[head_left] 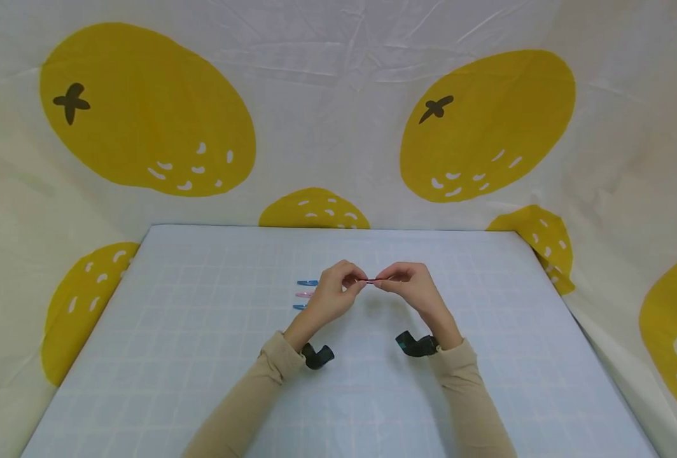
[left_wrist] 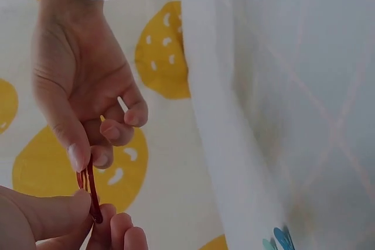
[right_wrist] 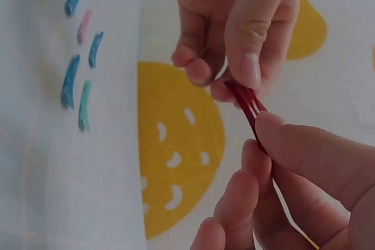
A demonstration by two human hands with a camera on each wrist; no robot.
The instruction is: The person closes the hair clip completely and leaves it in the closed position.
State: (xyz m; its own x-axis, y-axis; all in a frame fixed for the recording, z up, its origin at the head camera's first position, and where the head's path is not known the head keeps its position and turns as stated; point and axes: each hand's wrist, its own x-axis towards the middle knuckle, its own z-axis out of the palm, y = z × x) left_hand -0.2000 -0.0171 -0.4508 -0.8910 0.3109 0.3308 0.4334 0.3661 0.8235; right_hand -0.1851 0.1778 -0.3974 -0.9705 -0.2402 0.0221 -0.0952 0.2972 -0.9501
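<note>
Between both hands, a slim dark red snap hair clip (right_wrist: 251,108) is held up above the table. The left hand (head_left: 334,289) pinches one end of it between thumb and fingers. At the other end, the right hand (head_left: 410,286) grips it with thumb and forefinger. The clip's narrow parallel metal strips show in the left wrist view, with a slight gap between them. Beside the left hand lie blue hair clips (head_left: 307,283) and a pink hair clip (head_left: 303,294), partly covered by that hand in the head view. The right wrist view also shows a green hair clip (right_wrist: 85,105).
A pale checked cloth covers the table (head_left: 201,356). A hanging curtain (head_left: 327,127) printed with yellow fruit stands behind and at the sides. Dark wrist cameras (head_left: 318,356) are strapped below each hand.
</note>
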